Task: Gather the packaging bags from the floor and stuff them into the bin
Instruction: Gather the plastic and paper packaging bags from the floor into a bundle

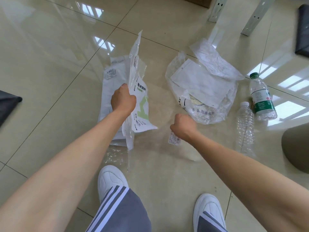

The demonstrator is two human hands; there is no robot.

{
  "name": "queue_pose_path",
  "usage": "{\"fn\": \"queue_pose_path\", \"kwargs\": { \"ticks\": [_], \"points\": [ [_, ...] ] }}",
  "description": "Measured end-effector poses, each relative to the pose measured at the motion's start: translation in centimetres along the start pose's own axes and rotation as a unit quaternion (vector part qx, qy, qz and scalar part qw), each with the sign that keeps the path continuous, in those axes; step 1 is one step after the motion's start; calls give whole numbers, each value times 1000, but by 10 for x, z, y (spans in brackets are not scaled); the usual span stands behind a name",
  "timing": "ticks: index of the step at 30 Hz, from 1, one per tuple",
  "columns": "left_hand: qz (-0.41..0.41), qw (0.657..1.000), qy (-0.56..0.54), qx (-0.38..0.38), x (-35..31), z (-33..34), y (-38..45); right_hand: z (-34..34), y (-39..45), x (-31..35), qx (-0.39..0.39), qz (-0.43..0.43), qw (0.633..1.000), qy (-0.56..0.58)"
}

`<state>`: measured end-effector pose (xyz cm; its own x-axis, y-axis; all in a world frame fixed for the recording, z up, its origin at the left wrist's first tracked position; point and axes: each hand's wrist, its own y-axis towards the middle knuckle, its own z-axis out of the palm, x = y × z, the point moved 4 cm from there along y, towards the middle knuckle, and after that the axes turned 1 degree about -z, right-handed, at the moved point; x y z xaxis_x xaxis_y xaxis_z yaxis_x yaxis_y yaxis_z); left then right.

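Note:
My left hand (122, 98) is shut on a bunch of packaging bags (139, 104), white and clear with green print, lifted upright off the floor. More flat white bags (113, 76) lie under and behind them. My right hand (183, 127) is closed on a thin clear bag (160, 139) with a small white label (173, 139), low over the tiles. A second heap of crumpled clear and white bags (202, 84) lies further right on the floor. No bin is clearly in view.
Two plastic bottles lie right of the heap: a clear one (245, 128) and a green-labelled one (261, 97). Metal legs (254, 15) stand at the back right. Dark objects sit at the left edge (8, 101) and top right (303, 30). My white shoes (111, 180) stand on glossy tiles.

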<state>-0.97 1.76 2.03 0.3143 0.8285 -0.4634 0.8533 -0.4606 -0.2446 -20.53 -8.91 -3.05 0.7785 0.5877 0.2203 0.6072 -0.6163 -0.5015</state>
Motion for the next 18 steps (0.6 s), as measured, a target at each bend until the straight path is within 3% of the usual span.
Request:
{"fn": "queue_pose_path", "kwargs": {
  "ticks": [3,11,15,18],
  "points": [
    [-9,1000,0,-9,1,-4,3,-36,12,9,-54,60,994,75],
    [-10,998,18,-52,6,-18,11,-105,33,28,-252,99,939,212],
    [-6,999,-36,-16,-4,-8,7,-72,34,69,-159,28,962,221],
    [-11,993,-117,14,-9,-1,4,-45,33,88,-78,-5,949,306]
  ]
}}
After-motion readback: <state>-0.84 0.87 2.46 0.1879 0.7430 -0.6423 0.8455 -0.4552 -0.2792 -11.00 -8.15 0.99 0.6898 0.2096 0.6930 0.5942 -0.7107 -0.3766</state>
